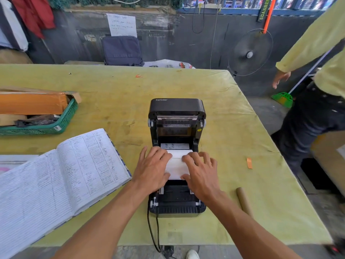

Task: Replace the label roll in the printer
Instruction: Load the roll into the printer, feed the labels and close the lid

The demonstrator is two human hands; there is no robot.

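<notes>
Two hands rest on one big yellow tabletop [214, 101], and the black printer [177, 109] sits in the middle of it with its lid tipped up and back. An open notebook [61, 176] full of writing lies to the left, near a green basket [65, 120] of boxes. Another person in a yellow shirt [321, 43] stands off to the right, away from the work.

Inside the open printer lies the white label roll [176, 165], down in the well, with a strip of paper running toward the front. The left hand [152, 169] lies on the left side of the roll and the right hand [202, 172] on the right side. The fingers [194, 157] are spread apart and pressed flat on the paper, not pinched around it.

The roll is likely light and firm, but the loose paper is thin and could crease or slide. It looks best held by its two ends, with the strip kept flat and straight.

A bare brown cardboard tube [243, 200] lies on the right. It is probably the used-up core.
</notes>
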